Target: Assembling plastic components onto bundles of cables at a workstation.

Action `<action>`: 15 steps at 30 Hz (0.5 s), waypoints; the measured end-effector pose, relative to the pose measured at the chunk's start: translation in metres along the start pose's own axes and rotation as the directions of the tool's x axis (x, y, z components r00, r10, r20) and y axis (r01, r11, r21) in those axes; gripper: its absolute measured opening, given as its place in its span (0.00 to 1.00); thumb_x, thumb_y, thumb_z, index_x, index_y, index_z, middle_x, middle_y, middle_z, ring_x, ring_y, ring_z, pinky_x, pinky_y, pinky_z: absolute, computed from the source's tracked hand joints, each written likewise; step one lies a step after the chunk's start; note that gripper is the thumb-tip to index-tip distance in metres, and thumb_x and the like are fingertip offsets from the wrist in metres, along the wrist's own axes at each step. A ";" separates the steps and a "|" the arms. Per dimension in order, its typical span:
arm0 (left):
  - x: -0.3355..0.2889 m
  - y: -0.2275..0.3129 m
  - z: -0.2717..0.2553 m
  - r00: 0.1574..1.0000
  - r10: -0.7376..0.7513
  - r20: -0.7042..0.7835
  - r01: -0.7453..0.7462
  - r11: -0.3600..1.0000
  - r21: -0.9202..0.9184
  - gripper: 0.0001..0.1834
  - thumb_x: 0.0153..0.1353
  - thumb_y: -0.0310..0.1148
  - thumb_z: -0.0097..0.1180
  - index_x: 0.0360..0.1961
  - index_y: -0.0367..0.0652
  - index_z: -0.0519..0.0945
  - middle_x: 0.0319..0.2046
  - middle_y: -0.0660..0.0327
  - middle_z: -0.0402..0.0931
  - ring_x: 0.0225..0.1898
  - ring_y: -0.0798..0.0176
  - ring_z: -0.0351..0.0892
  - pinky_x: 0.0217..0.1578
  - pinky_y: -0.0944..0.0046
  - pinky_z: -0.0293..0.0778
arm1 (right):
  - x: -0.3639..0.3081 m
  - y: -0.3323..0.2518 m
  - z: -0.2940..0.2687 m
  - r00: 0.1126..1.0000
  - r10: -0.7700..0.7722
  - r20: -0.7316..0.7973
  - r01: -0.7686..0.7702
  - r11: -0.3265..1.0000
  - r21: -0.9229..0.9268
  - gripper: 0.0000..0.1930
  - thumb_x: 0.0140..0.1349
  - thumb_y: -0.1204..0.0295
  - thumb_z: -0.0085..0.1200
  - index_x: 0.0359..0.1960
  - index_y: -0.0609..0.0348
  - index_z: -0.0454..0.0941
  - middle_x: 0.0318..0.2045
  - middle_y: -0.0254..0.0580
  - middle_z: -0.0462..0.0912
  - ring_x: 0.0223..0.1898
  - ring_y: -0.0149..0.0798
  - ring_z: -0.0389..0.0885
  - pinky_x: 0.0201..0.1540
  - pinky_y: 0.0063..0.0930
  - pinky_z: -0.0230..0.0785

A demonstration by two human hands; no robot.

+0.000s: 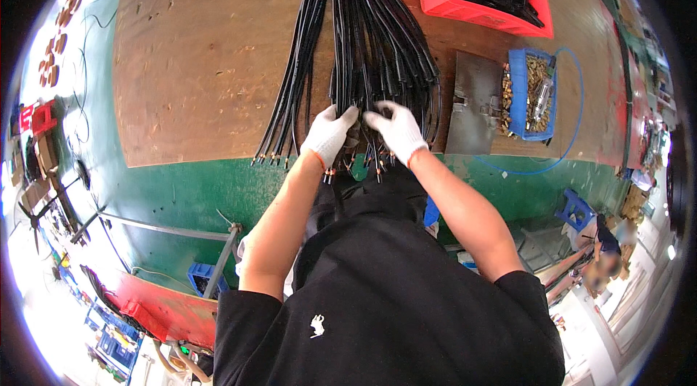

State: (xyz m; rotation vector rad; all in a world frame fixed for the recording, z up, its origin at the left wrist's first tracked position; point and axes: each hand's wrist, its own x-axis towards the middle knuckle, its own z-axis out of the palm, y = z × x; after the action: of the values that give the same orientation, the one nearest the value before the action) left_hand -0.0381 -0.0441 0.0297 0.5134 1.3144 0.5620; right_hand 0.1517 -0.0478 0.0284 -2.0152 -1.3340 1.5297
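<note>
"Black cables [356, 15] fan across the desk [203, 59], upper centre of the head view. Which step are we on?"

"Separating them, we'd judge. Our left fingers [350, 116] and right fingers [375, 121] curl near their lower ends; we can't tell whether either grips. Next probably calls for isolating one."

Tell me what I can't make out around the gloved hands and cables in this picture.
All in the head view:
- Black cables: their far ends are cut off by the top edge.
- Left hand and right hand: whether they grip anything is unclear; the gloves hide the fingertips' undersides.
- Red bin: its far side is cut off by the top edge.
- Brass-coloured pieces: too small to tell their shape.
</note>
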 end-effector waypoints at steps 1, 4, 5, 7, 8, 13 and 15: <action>-0.002 0.001 -0.007 1.000 -0.023 0.018 0.023 0.999 -0.025 0.16 0.75 0.41 0.59 0.48 0.38 0.79 0.32 0.61 0.83 0.27 0.68 0.81 0.30 0.65 0.80 | 0.015 -0.008 0.002 1.000 -0.014 -0.017 0.014 1.000 -0.014 0.34 0.62 0.51 0.68 0.59 0.70 0.82 0.50 0.64 0.88 0.54 0.53 0.87 0.60 0.38 0.75; 0.000 0.011 -0.001 0.994 -0.073 0.077 0.079 0.994 -0.078 0.14 0.75 0.40 0.58 0.46 0.38 0.79 0.32 0.59 0.83 0.26 0.66 0.82 0.29 0.63 0.81 | 0.068 0.003 -0.007 0.993 -0.024 -0.117 0.029 0.999 0.038 0.35 0.61 0.49 0.68 0.61 0.67 0.81 0.51 0.63 0.88 0.56 0.52 0.86 0.62 0.39 0.74; -0.002 0.011 -0.008 0.993 -0.102 0.065 0.109 0.987 -0.120 0.13 0.75 0.38 0.57 0.44 0.37 0.78 0.32 0.57 0.83 0.27 0.64 0.83 0.28 0.62 0.81 | 0.065 -0.022 -0.009 0.994 -0.007 -0.113 0.011 0.999 0.032 0.36 0.61 0.48 0.68 0.61 0.64 0.80 0.52 0.63 0.87 0.57 0.53 0.86 0.63 0.40 0.73; 0.000 0.008 -0.014 0.990 -0.118 0.079 0.130 0.977 -0.170 0.12 0.74 0.37 0.57 0.44 0.37 0.78 0.32 0.56 0.83 0.27 0.63 0.83 0.29 0.61 0.82 | 0.060 -0.039 -0.011 0.989 0.029 -0.143 -0.031 0.999 -0.012 0.32 0.64 0.50 0.64 0.63 0.60 0.79 0.53 0.58 0.86 0.53 0.52 0.87 0.59 0.38 0.75; 0.002 0.006 -0.015 0.984 -0.133 0.115 0.155 0.966 -0.205 0.11 0.74 0.36 0.57 0.43 0.37 0.77 0.32 0.55 0.83 0.27 0.61 0.84 0.29 0.60 0.83 | 0.058 -0.041 -0.012 0.988 0.025 -0.155 -0.022 0.999 0.025 0.29 0.66 0.53 0.62 0.62 0.58 0.78 0.50 0.53 0.88 0.48 0.49 0.88 0.53 0.37 0.78; 0.020 -0.009 -0.021 0.934 -0.225 0.277 0.335 0.819 -0.466 0.09 0.65 0.27 0.68 0.45 0.37 0.85 0.36 0.54 0.87 0.32 0.57 0.88 0.34 0.58 0.86 | 0.001 -0.017 -0.025 0.982 0.052 0.180 -0.127 0.891 0.437 0.18 0.73 0.62 0.52 0.58 0.59 0.79 0.39 0.36 0.83 0.35 0.30 0.82 0.36 0.28 0.78; 0.025 -0.010 -0.014 0.931 -0.225 0.289 0.340 0.823 -0.454 0.09 0.65 0.26 0.68 0.45 0.38 0.85 0.36 0.55 0.87 0.32 0.58 0.87 0.34 0.58 0.86 | -0.016 0.011 -0.027 0.984 -0.074 0.160 0.029 0.964 0.264 0.20 0.73 0.65 0.54 0.61 0.64 0.79 0.47 0.40 0.85 0.47 0.31 0.83 0.53 0.29 0.77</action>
State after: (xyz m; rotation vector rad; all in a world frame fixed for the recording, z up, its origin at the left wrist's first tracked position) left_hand -0.0473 -0.0353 0.0023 -0.0548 0.9533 0.5489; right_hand 0.1805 -0.0584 0.0416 -1.7110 -1.1609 1.7806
